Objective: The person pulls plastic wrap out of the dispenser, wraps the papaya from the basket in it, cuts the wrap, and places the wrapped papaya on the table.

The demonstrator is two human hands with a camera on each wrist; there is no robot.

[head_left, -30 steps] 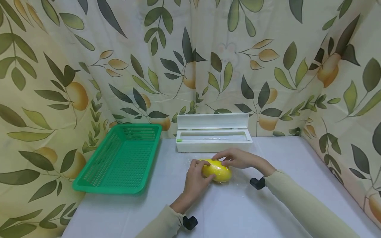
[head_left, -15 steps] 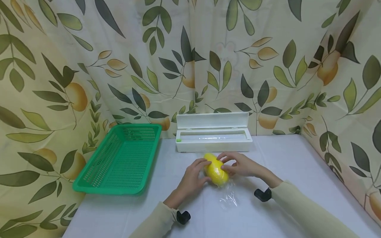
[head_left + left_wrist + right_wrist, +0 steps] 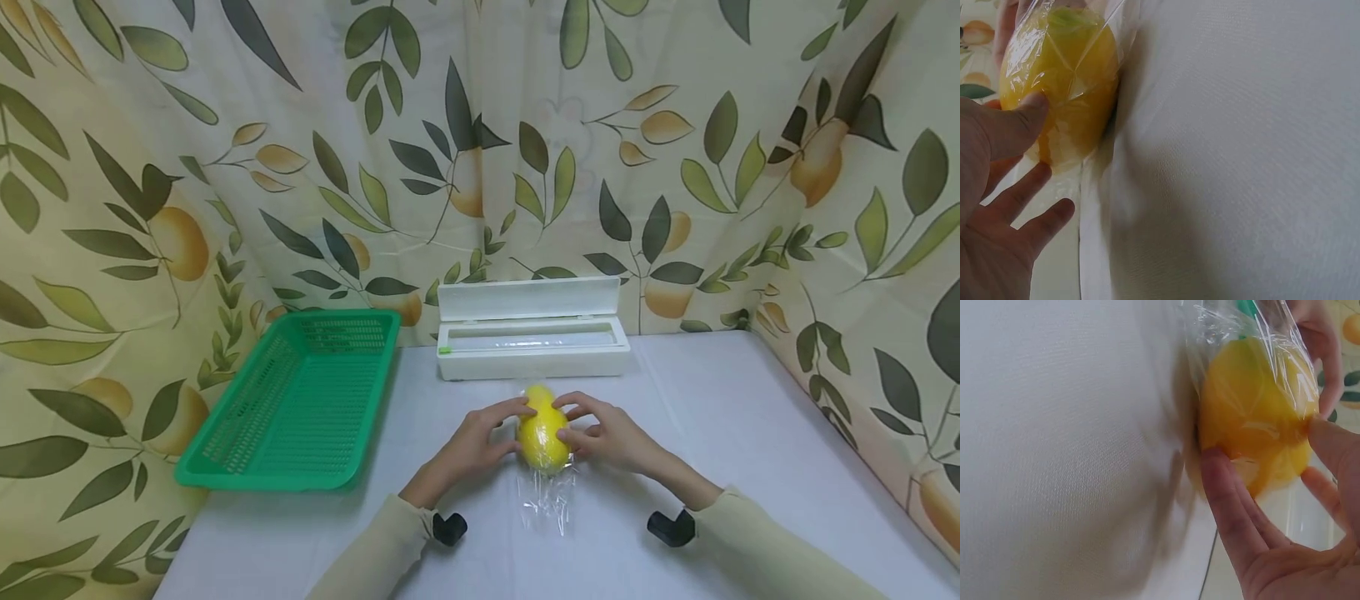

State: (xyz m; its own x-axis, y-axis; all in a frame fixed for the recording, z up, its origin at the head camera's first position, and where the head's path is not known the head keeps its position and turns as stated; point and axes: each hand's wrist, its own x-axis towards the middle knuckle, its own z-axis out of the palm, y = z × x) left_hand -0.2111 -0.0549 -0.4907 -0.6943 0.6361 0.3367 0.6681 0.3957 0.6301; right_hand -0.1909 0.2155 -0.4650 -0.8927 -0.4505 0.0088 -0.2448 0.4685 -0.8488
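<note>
A yellow pear-shaped fruit (image 3: 543, 442) lies on the white table, wrapped in clear plastic film (image 3: 547, 504). Its narrow end points away from me, and loose, crinkled film trails from the round end. My left hand (image 3: 476, 437) holds its left side, thumb and fingertips on the wrapped skin. From the right, my right hand (image 3: 607, 432) grips it the same way. Both wrist views show the film pulled over the round end, where the fruit (image 3: 1079, 62) has a greenish patch. In the right wrist view, fingers (image 3: 1225, 500) and thumb span the fruit (image 3: 1254, 400).
Behind the fruit stands a white cling film dispenser (image 3: 532, 365) with its lid (image 3: 528, 300) raised and a roll inside. A green slotted plastic basket (image 3: 262, 481) sits on the left. Leaf-patterned curtain (image 3: 420, 167) closes off the back and sides.
The fruit has turned from lying sideways to pointing away from me, its loose film tail now toward me. Both hands turned with it; the left moved slightly left and kept contact.
</note>
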